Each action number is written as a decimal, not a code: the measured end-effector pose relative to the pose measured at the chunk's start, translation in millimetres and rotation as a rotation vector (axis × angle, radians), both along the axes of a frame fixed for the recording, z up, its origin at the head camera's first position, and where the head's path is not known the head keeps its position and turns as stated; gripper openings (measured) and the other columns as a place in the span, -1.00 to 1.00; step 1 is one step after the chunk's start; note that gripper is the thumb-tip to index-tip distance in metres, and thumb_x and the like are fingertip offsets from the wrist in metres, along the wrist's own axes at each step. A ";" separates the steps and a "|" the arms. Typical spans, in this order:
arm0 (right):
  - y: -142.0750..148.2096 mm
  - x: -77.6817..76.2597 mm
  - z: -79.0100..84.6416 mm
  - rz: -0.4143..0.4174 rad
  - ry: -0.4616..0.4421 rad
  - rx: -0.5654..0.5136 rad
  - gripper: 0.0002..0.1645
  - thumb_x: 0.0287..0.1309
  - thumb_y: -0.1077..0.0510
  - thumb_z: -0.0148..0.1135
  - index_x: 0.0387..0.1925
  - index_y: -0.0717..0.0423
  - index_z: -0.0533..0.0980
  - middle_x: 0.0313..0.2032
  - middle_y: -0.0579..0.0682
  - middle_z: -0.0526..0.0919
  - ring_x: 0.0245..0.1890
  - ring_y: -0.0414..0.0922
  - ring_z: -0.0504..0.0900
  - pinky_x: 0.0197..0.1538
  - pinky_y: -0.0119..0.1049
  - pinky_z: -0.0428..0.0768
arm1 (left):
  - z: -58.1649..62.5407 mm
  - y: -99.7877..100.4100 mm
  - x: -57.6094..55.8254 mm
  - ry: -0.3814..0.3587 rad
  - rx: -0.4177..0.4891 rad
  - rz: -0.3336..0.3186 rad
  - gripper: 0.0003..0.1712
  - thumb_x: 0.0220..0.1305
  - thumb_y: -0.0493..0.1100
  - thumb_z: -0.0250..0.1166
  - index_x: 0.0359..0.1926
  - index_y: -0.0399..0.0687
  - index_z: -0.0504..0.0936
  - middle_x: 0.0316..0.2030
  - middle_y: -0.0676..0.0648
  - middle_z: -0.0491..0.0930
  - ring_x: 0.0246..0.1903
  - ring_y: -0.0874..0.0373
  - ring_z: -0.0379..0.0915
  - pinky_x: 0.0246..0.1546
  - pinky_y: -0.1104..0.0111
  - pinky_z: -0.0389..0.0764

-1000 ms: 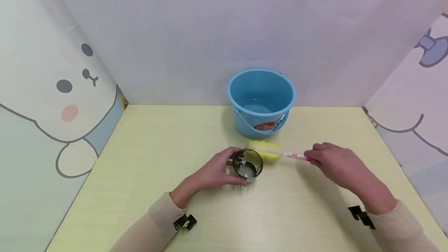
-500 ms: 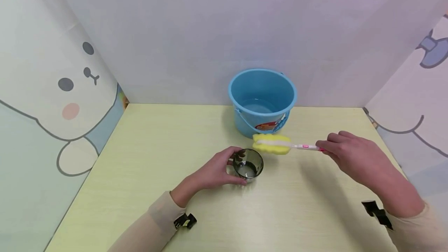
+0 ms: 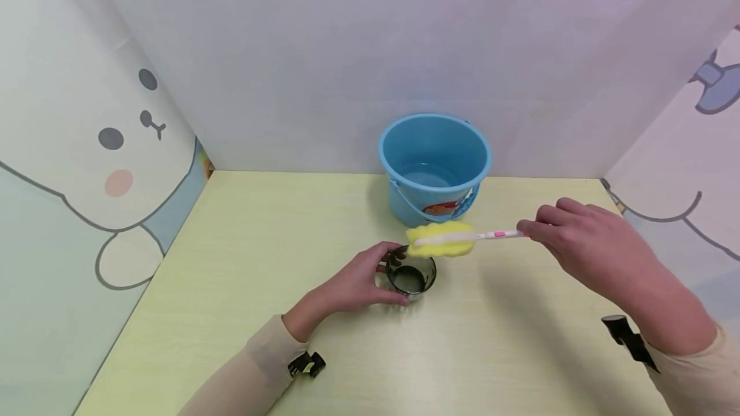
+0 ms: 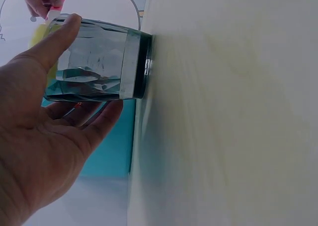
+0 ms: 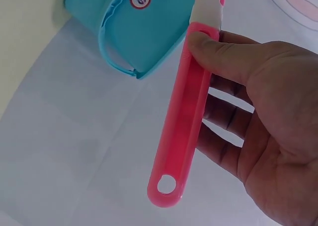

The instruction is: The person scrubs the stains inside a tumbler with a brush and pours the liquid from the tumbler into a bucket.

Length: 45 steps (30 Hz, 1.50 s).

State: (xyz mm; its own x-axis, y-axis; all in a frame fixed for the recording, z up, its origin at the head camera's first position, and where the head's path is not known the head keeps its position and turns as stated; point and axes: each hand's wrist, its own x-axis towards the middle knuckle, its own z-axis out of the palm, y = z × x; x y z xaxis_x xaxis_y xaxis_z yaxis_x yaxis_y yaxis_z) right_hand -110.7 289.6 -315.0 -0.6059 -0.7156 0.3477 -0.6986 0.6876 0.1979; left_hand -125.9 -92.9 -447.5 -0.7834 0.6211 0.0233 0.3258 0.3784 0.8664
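My left hand (image 3: 358, 281) grips a dark, see-through glass cup (image 3: 409, 278) from its left side, thumb on one side and fingers on the other. The cup (image 4: 99, 59) stands upright on the table, its mouth facing up. In my right hand (image 3: 584, 246) is a sponge cup brush (image 3: 442, 240), pinched by its pink handle (image 5: 181, 121) between thumb and fingers. The brush's yellow and white sponge head is held level above the table and overlaps the cup's far rim in the head view.
A blue bucket (image 3: 433, 204) with a handle and a red sticker stands behind the cup, near the back wall (image 3: 289, 82). The pale yellow table (image 3: 277, 223) runs between side walls with cartoon prints.
My right hand has lifted the brush off from beside the cup, moved right and up, then brought its sponge head back left over the cup's rim. The left hand stays put.
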 end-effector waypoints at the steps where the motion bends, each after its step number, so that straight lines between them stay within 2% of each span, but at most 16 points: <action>1: -2.6 0.6 2.8 -0.003 -0.001 0.022 -0.38 -0.38 0.38 0.73 -0.10 0.04 0.78 -0.36 -0.11 0.57 -0.37 -0.07 0.50 -0.49 -0.20 0.50 | 0.6 0.0 0.2 0.000 -0.003 0.002 0.05 0.08 -0.01 0.72 0.49 -0.07 0.35 0.32 0.00 0.51 0.30 0.14 0.45 0.26 0.28 0.58; 6: -17.0 1.8 13.5 -0.005 0.010 0.138 -0.27 -0.41 0.44 0.77 -0.05 0.06 0.75 -0.30 -0.01 0.56 -0.26 0.04 0.50 -0.42 -0.16 0.50 | 1.8 -0.3 0.8 -0.003 -0.016 0.013 0.05 0.06 0.04 0.73 0.48 -0.02 0.36 0.32 0.07 0.51 0.27 0.21 0.45 0.26 0.27 0.58; 15: -46.1 -2.0 23.6 0.089 0.109 0.216 -0.16 -0.52 0.39 0.85 0.00 0.13 0.69 -0.27 0.09 0.53 -0.24 0.11 0.48 -0.25 -0.06 0.49 | 1.4 1.5 -0.6 -0.019 0.013 -0.005 0.05 0.07 -0.02 0.73 0.49 0.01 0.34 0.32 0.12 0.50 0.21 0.24 0.49 0.25 0.36 0.57; 18: -56.4 -4.1 24.3 0.124 0.149 0.228 -0.17 -0.54 0.36 0.87 -0.03 0.16 0.69 -0.28 0.12 0.54 -0.24 0.13 0.49 -0.16 -0.01 0.54 | 1.7 1.9 -0.6 -0.017 0.008 -0.004 0.05 0.06 -0.02 0.73 0.49 0.00 0.34 0.30 0.12 0.51 0.19 0.24 0.51 0.24 0.36 0.57; 24: -75.0 -8.7 23.2 0.177 0.233 0.233 -0.31 -0.38 0.33 0.83 -0.09 0.19 0.65 -0.27 0.14 0.53 -0.23 0.13 0.48 -0.09 0.00 0.53 | 1.6 1.9 -0.4 -0.018 0.010 0.000 0.04 0.06 -0.04 0.73 0.48 -0.02 0.35 0.26 0.10 0.52 0.15 0.23 0.52 0.23 0.36 0.58; 30: -90.5 -9.3 15.9 0.225 0.278 0.242 -0.22 -0.45 0.17 0.91 -0.09 0.18 0.66 -0.14 0.17 0.62 -0.10 0.13 0.53 -0.07 -0.03 0.56 | 0.0 2.0 -1.1 -0.024 0.031 -0.006 0.02 0.07 -0.05 0.73 0.46 -0.02 0.36 0.29 0.11 0.51 0.17 0.23 0.51 0.24 0.35 0.58; 38: -97.8 -10.3 9.0 0.226 0.269 0.292 -0.28 -0.37 0.15 0.89 -0.11 0.21 0.65 -0.14 0.16 0.61 -0.05 0.14 0.54 0.00 -0.03 0.57 | 0.8 2.3 -0.8 -0.024 0.022 -0.003 0.02 0.06 -0.04 0.73 0.46 -0.01 0.37 0.27 0.11 0.52 0.16 0.23 0.52 0.23 0.35 0.58; 45: -98.3 -11.9 8.7 0.216 0.246 0.343 -0.25 -0.38 0.08 0.90 -0.07 0.17 0.69 -0.18 0.13 0.58 -0.09 0.12 0.53 -0.04 -0.05 0.55 | 0.6 2.4 -0.8 -0.025 0.020 0.000 0.02 0.06 -0.06 0.73 0.46 -0.01 0.37 0.28 0.11 0.52 0.18 0.23 0.51 0.24 0.34 0.58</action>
State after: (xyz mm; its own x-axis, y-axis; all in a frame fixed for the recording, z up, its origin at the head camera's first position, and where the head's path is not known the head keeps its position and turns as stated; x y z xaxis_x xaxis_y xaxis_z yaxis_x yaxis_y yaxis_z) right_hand -122.6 191.3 -306.3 -0.3600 -0.9147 0.1834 -0.7224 0.3977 0.5656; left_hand -126.8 -90.5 -446.9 -0.7840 0.6206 0.0164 0.3041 0.3609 0.8816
